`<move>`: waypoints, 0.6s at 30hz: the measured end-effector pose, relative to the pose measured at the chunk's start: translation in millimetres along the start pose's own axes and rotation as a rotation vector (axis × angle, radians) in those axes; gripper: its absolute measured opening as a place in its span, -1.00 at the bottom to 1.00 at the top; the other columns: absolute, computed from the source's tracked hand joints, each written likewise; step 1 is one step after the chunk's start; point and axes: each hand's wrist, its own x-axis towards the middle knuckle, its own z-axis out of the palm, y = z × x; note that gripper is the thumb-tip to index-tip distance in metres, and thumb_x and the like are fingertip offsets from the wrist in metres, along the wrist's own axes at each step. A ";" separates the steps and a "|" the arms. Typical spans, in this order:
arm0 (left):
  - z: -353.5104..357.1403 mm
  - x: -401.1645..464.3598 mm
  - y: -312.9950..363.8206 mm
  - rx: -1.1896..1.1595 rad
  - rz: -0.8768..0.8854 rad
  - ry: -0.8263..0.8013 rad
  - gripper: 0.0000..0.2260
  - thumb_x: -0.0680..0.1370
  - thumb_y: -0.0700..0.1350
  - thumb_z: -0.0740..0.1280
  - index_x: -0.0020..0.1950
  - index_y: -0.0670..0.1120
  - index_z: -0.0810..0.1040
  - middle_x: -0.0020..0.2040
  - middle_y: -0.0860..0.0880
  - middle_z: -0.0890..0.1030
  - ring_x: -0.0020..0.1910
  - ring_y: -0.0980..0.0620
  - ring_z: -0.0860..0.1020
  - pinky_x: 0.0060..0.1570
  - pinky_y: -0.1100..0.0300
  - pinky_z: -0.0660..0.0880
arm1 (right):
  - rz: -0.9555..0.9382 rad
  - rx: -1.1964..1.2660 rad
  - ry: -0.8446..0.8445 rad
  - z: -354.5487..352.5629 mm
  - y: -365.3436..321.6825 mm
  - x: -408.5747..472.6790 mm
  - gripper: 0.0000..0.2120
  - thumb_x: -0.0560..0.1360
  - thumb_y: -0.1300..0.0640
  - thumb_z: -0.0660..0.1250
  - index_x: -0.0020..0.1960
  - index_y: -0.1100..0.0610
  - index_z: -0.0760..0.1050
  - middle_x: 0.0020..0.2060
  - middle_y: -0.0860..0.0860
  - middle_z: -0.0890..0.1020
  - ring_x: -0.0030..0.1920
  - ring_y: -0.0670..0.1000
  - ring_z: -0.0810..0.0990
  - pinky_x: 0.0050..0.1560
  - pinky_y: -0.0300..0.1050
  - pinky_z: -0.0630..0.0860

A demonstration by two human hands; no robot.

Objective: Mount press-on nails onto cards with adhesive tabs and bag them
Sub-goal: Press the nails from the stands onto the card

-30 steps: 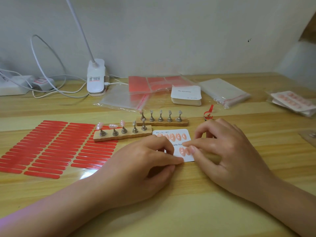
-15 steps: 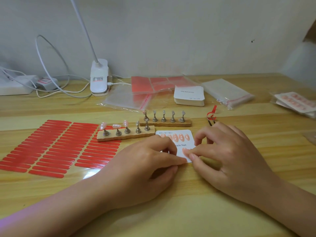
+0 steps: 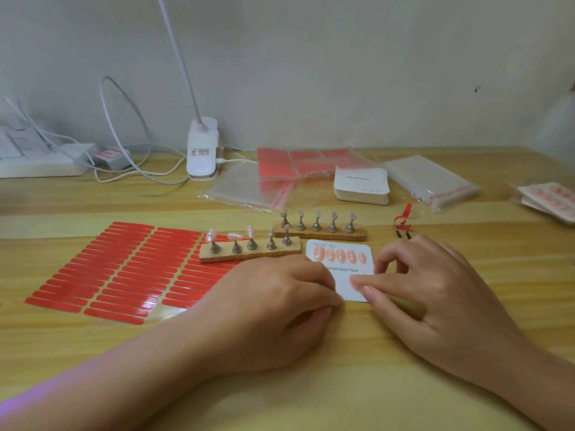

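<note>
1. A wooden table point(image 3: 404, 384) held a sheet of red adhesive tabs point(image 3: 118, 269) at the left.
2. The left hand point(image 3: 267, 309), fingers curled, pinned the white card point(image 3: 348, 275) by its near corner.
3. The right hand point(image 3: 435, 293) pressed a nail onto the card's lower row with forefinger and thumb together; firm, even pressure would likely seat it best.
4. That nail was mostly hidden under the fingertips.

1. We see the card point(image 3: 340, 269) on the tabletop point(image 3: 311, 384), between the left hand point(image 3: 267, 309) and right hand point(image 3: 435, 293).
2. Two nail stands point(image 3: 249, 248) point(image 3: 319, 230) sit just behind it.
3. The tab sheet point(image 3: 118, 272) lies left; the card stack point(image 3: 362, 185) and bags point(image 3: 431, 181) lie further back.
</note>
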 end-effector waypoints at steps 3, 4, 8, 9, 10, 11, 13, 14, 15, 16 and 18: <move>-0.2 -1.4 -1.1 -0.041 -0.024 0.010 -0.80 0.48 -0.09 0.26 -0.03 -0.03 0.67 -0.09 0.12 0.64 -0.13 0.16 0.56 -0.31 0.18 0.53 | 0.016 -0.012 -0.026 1.0 0.3 0.1 -0.71 0.48 -0.02 0.17 -0.17 -0.01 0.66 -0.22 -0.13 0.50 -0.25 -0.10 0.32 -0.22 -0.11 0.32; -0.8 -1.3 -1.0 -0.040 -0.018 0.010 -0.80 0.49 -0.09 0.26 -0.03 -0.02 0.67 -0.09 0.12 0.64 -0.13 0.17 0.56 -0.31 0.18 0.53 | 0.020 -0.010 -0.033 1.1 0.7 0.0 -0.71 0.48 -0.02 0.17 -0.20 -0.01 0.65 -0.22 -0.14 0.49 -0.25 -0.11 0.32 -0.21 -0.12 0.31; -11.5 0.9 -6.7 -0.012 0.000 0.141 -0.77 0.49 -0.07 0.24 0.03 -0.05 0.65 -0.07 0.09 0.65 -0.14 0.13 0.60 -0.27 0.22 0.55 | 0.023 0.012 -0.043 0.8 0.9 0.5 -0.72 0.47 -0.04 0.17 -0.17 -0.03 0.66 -0.21 -0.16 0.49 -0.22 -0.13 0.33 -0.19 -0.13 0.32; -16.9 2.5 -11.2 -0.035 -0.018 0.221 -0.76 0.49 -0.07 0.24 0.04 -0.07 0.64 -0.07 0.07 0.64 -0.14 0.11 0.61 -0.24 0.20 0.56 | 0.026 0.026 -0.043 0.7 0.7 0.7 -0.72 0.46 -0.04 0.18 -0.14 -0.04 0.66 -0.21 -0.16 0.50 -0.21 -0.14 0.34 -0.19 -0.13 0.34; -22.4 3.9 -17.2 -0.063 -0.033 0.295 -0.76 0.48 -0.08 0.25 0.06 -0.09 0.63 -0.07 0.07 0.63 -0.13 0.10 0.60 -0.19 0.17 0.55 | 0.032 0.039 -0.046 0.7 0.6 0.7 -0.73 0.45 -0.05 0.19 -0.13 -0.04 0.66 -0.21 -0.15 0.51 -0.20 -0.15 0.36 -0.19 -0.13 0.35; -28.1 4.7 -24.3 -0.074 -0.052 0.349 -0.76 0.48 -0.07 0.26 0.09 -0.10 0.60 -0.07 0.08 0.60 -0.11 0.11 0.59 -0.12 0.19 0.53 | 0.038 0.051 -0.055 0.7 0.7 0.6 -0.74 0.44 -0.06 0.20 -0.12 -0.04 0.66 -0.21 -0.15 0.53 -0.19 -0.16 0.38 -0.19 -0.14 0.36; -37.6 3.9 -39.1 -0.036 -0.129 0.391 -0.69 0.46 -0.01 0.28 0.16 -0.09 0.53 -0.04 0.09 0.56 -0.06 0.16 0.52 0.00 0.40 0.41 | 0.052 0.069 -0.085 0.7 0.6 0.7 -0.74 0.43 -0.10 0.19 -0.12 -0.05 0.63 -0.19 -0.18 0.55 -0.14 -0.18 0.42 -0.14 -0.19 0.37; -39.9 2.1 -46.3 -0.031 -0.184 0.378 -0.63 0.44 0.04 0.31 0.18 -0.09 0.51 -0.02 0.09 0.55 -0.03 0.19 0.50 0.01 0.48 0.35 | 0.056 0.080 -0.095 0.5 0.8 0.8 -0.74 0.43 -0.11 0.19 -0.11 -0.06 0.62 -0.17 -0.21 0.55 -0.12 -0.20 0.45 -0.11 -0.20 0.35; -40.2 -0.7 -52.4 -0.043 -0.239 0.351 -0.57 0.41 0.09 0.36 0.21 -0.08 0.49 -0.02 0.11 0.53 -0.01 0.21 0.48 0.01 0.50 0.33 | 0.055 0.093 -0.100 0.4 1.3 1.0 -0.75 0.43 -0.11 0.19 -0.11 -0.06 0.62 -0.16 -0.23 0.56 -0.10 -0.21 0.47 -0.07 -0.20 0.33; -38.6 -3.8 -57.4 -0.061 -0.290 0.317 -0.52 0.39 0.13 0.40 0.23 -0.05 0.47 -0.02 0.15 0.53 -0.01 0.22 0.47 0.02 0.46 0.35 | 0.051 0.106 -0.101 0.4 1.9 1.0 -0.75 0.43 -0.10 0.20 -0.11 -0.05 0.62 -0.14 -0.24 0.57 -0.09 -0.22 0.49 -0.04 -0.21 0.31; -32.1 -9.4 -63.5 -0.091 -0.361 0.247 -0.49 0.36 0.23 0.42 0.23 0.08 0.43 -0.03 0.21 0.53 -0.01 0.27 0.49 0.02 0.32 0.42 | 0.044 0.134 -0.103 0.6 2.5 1.2 -0.77 0.44 -0.09 0.21 -0.11 -0.04 0.62 -0.12 -0.28 0.58 -0.06 -0.27 0.51 0.02 -0.27 0.29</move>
